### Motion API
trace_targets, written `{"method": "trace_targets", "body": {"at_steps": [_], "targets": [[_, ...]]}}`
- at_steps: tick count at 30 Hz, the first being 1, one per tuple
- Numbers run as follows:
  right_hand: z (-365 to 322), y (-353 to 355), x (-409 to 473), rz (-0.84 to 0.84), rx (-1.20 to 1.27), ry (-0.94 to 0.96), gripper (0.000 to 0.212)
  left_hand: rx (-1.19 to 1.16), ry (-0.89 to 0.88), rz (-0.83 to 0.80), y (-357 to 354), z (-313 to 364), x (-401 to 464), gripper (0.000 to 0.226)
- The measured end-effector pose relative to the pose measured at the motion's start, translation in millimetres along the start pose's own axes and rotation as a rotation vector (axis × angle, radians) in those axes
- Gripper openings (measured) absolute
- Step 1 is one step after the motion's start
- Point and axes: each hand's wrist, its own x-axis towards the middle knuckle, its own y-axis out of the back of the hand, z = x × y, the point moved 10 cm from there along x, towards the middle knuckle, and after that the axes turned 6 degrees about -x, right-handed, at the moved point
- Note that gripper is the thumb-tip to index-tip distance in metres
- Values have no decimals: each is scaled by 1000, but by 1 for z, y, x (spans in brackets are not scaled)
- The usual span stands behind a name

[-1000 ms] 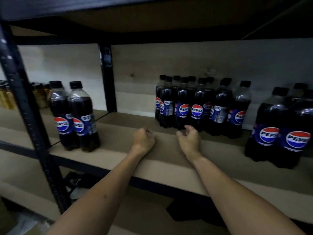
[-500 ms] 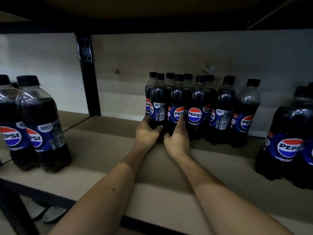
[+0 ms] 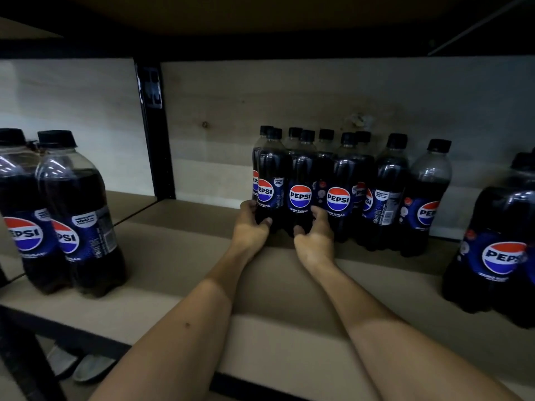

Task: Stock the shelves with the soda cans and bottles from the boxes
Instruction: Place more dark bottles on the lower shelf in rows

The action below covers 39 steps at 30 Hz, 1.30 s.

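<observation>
Two hands reach into a cluster of Pepsi bottles (image 3: pixel 338 192) at the back edge of the shelf (image 3: pixel 179 256): the left hand (image 3: pixel 251 230) curls round the base of the leftmost bottle (image 3: pixel 270 186), the right hand (image 3: pixel 315 238) round its neighbour (image 3: pixel 301 195). Dark cola, black caps, blue labels. More bottles stand at the left (image 3: pixel 72 215) and right (image 3: pixel 498 244) front edges; bare board between suggests stocking is partly done.

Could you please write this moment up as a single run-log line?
left hand: grips front-left Pepsi bottle base | right hand: grips next Pepsi bottle base | both bottles upright on shelf, in back cluster
</observation>
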Motion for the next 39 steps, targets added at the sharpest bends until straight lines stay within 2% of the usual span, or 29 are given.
{"method": "trace_targets", "body": {"at_steps": [2,5,9,13,17,22,25,29,36,39], "targets": [[0,1,1,12,32,-8,68,50,-23,37,4,3,0,58],[-5,3,1,34,-1,27,67,180,-29,48,5,7,-2,60],[-15,-2,4,49,-122,71,62,138,-20,72,7,9,-2,60],[-5,-12,14,-4,-115,-31,62,108,37,119,11,7,-3,60],[1,-12,16,-20,-77,-67,56,170,48,140,12,5,0,51],[-10,-17,9,-87,-130,12,54,189,47,237,29,7,-10,36],[-24,-33,1,-159,-185,92,58,194,59,302,51,10,-17,39],[-36,-67,-6,-236,-199,106,66,203,85,350,82,7,-12,42],[-73,-131,5,-260,-122,173,62,138,104,477,129,-8,17,31],[-79,-156,18,-251,-149,166,57,136,107,513,142,-14,36,36]]}}
